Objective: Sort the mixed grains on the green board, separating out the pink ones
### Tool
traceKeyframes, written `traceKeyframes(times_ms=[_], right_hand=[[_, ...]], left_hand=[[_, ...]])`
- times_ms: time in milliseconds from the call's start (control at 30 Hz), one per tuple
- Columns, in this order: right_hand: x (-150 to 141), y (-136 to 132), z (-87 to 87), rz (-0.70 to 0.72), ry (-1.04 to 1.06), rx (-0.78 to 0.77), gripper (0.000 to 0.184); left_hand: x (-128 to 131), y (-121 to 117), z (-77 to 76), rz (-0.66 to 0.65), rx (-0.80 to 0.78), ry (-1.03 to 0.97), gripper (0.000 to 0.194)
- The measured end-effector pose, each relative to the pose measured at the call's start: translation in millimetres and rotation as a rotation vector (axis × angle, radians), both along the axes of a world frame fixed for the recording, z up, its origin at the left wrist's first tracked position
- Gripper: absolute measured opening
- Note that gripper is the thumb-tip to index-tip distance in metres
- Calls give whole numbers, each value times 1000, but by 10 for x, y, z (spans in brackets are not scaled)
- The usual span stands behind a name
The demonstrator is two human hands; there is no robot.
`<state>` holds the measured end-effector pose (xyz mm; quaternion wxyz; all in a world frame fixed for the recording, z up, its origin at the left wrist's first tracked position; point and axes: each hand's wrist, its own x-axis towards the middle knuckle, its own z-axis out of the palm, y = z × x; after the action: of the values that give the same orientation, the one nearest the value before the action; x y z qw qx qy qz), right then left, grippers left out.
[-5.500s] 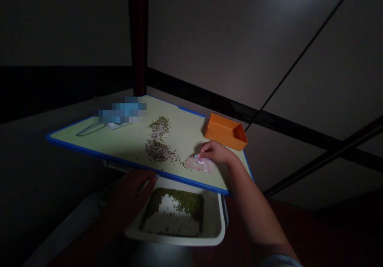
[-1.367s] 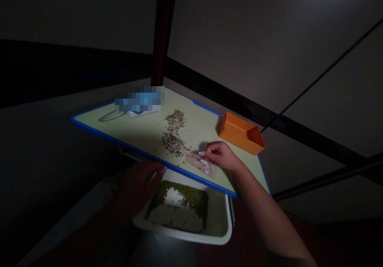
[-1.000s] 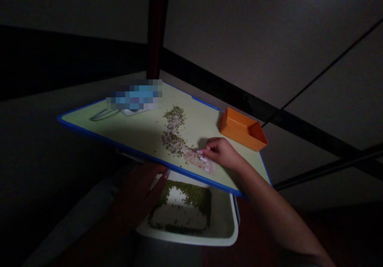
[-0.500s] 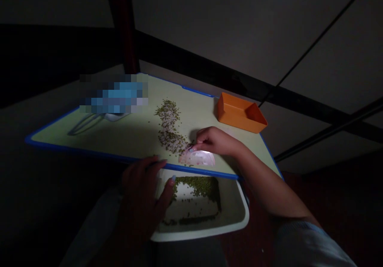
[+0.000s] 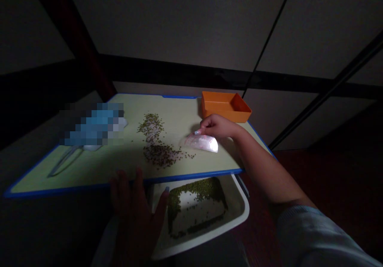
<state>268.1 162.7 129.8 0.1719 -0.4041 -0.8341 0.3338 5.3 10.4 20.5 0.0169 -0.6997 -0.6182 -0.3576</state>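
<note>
A pale green board with a blue rim (image 5: pixel 89 167) lies in front of me in dim light. Green beans (image 5: pixel 157 145) are strewn in a loose pile on its middle. My right hand (image 5: pixel 217 126) pinches the top of a clear pinkish plastic scraper (image 5: pixel 201 143), which stands on the board just right of the beans. Below the board's near edge a white tray (image 5: pixel 239 215) holds more green beans. My left hand (image 5: pixel 134 215) grips the tray's left rim, thumb inside it.
An orange box (image 5: pixel 224 105) stands at the board's far right corner. A blurred blue object (image 5: pixel 92 124) and a thin wire loop (image 5: pixel 64 161) lie on the board's left side. Dark walls and beams surround the board.
The view has swung, so the board now lies more level. My right hand has lifted the scraper back to the right of the beans. My left hand still holds the tray.
</note>
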Motion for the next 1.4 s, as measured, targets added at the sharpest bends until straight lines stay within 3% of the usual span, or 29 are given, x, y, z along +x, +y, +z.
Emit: traceKeyframes(times_ms=[133, 300, 433, 700, 1167, 1400], right_hand=[[154, 8, 95, -117, -142, -18, 34], [166, -22, 134, -8, -222, -164, 29], [163, -4, 118, 4, -220, -208, 26], [158, 43, 35, -49, -227, -136, 31], [91, 32, 1, 146, -145, -249, 42], [124, 28, 40, 95, -162, -246, 34]], left_hand=[[-52, 50, -92, -4, 20, 55, 79], [-90, 83, -126, -25, 11, 133, 83], [-80, 98, -122, -17, 16, 148, 81], [-114, 136, -146, -11, 28, 173, 80], [-106, 131, -121, -24, 38, 195, 78], [-91, 117, -90, -40, 11, 107, 76]])
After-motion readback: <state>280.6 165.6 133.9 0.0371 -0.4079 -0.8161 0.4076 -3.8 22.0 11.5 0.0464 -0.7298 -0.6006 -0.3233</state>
